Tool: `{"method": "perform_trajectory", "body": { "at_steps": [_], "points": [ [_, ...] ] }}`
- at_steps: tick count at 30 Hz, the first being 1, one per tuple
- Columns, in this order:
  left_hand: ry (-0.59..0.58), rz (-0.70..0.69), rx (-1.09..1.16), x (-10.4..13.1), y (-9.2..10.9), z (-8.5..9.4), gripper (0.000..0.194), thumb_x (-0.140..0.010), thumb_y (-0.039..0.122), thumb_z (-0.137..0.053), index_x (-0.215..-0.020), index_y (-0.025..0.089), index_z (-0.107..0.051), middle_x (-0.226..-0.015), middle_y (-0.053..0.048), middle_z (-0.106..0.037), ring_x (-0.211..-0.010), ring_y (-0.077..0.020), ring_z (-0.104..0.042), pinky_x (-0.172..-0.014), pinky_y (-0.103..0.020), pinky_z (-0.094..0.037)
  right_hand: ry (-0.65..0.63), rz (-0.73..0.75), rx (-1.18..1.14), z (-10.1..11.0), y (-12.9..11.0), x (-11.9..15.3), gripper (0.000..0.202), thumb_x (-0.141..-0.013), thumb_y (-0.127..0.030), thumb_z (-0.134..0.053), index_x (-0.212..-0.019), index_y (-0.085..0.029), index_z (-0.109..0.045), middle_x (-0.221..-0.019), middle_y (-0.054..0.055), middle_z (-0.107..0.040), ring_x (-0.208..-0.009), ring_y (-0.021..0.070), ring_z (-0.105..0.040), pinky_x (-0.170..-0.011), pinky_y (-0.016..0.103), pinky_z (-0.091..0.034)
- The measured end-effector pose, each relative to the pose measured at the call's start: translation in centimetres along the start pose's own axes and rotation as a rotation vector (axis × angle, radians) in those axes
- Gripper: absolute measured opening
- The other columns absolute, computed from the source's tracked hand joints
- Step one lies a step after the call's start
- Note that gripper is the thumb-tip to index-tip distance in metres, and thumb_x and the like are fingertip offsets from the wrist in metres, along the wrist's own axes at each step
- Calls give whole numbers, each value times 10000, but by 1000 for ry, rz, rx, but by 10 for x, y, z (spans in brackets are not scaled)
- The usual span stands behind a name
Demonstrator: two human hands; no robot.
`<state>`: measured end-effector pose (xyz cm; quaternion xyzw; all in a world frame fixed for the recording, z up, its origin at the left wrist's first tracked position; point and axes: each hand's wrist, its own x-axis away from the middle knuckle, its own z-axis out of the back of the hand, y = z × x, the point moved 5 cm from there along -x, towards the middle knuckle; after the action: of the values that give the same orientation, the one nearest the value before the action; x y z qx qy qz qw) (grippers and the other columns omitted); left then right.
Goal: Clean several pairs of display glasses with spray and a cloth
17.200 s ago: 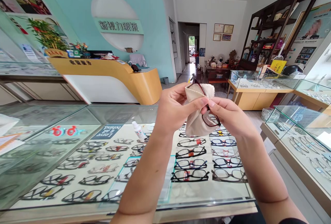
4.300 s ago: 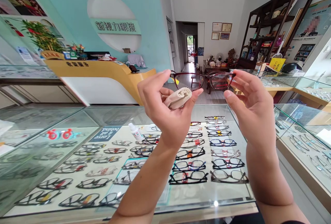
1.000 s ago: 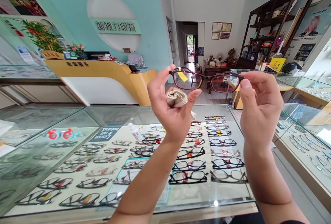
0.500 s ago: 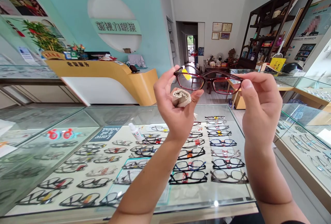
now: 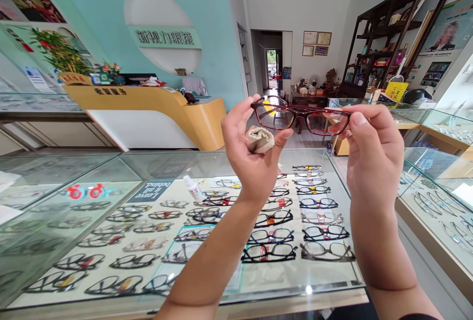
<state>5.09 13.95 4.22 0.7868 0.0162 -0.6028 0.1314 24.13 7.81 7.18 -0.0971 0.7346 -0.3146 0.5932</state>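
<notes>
A pair of dark red eyeglasses (image 5: 300, 113) is held up above the counter, lenses facing me and folded temples behind. A yellow sticker (image 5: 269, 108) shows through its left lens. My left hand (image 5: 255, 170) grips the left end of the frame with its fingers. A rolled beige cloth (image 5: 260, 141) is tucked in the same hand, between thumb and palm. On the other side, my right hand (image 5: 375, 150) pinches the right end of the frame between thumb and fingers, and some fingertips show behind the right lens.
Below my hands is a glass display counter (image 5: 207, 160) with rows of eyeglass frames (image 5: 270, 253) inside. A white spray bottle (image 5: 193, 188) and a dark sign (image 5: 152, 191) are at its left. Beyond stands a yellow-and-white reception desk (image 5: 158, 118). Another glass case (image 5: 436, 197) is at right.
The eyeglasses have shifted slightly right and turned, so the front is seen more squarely. More of the right fingertips show behind the right lens. Both hands have moved a little right.
</notes>
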Motion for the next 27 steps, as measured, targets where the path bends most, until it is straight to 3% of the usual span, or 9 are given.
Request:
{"method": "perform_trajectory", "body": {
  "at_steps": [10, 14, 21, 27],
  "points": [
    [-32, 47, 40, -1, 1, 0, 695, -907, 624, -830, -1451, 353, -493, -1402, -121, -663, -1371, -321, -676, -1066, -472, -627, -61, -78, -70, 3, 9, -5, 176, -1085, -425, -598, -1090, -314, -734, -1064, 35, -781, -1048, 217, -767, -978, 440, -612],
    [-31, 55, 108, -3, 7, 0, 700, -883, 649, -846, -1416, 337, -518, -1313, -111, -700, -1358, -335, -687, -1052, -481, -625, 1, -114, -47, 7, 10, -5, 157, -1051, -422, -658, -1057, -321, -778, -1067, 23, -762, -1085, 218, -741, -1003, 421, -598],
    [33, 225, 216, -2, 9, 1, 687, -833, 617, -912, -1334, 315, -552, -1203, -85, -725, -1253, -302, -734, -995, -439, -637, -19, -149, -52, 7, 16, -9, 198, -1016, -463, -676, -955, -302, -774, -979, 16, -722, -998, 201, -705, -928, 362, -589],
    [57, 264, 303, -6, 10, 1, 700, -759, 543, -994, -1252, 302, -560, -1181, -61, -736, -1106, -241, -752, -879, -356, -621, -31, -223, -135, 4, 20, -11, 159, -976, -396, -692, -886, -277, -745, -907, 7, -679, -917, 172, -672, -875, 321, -564]
  ]
}}
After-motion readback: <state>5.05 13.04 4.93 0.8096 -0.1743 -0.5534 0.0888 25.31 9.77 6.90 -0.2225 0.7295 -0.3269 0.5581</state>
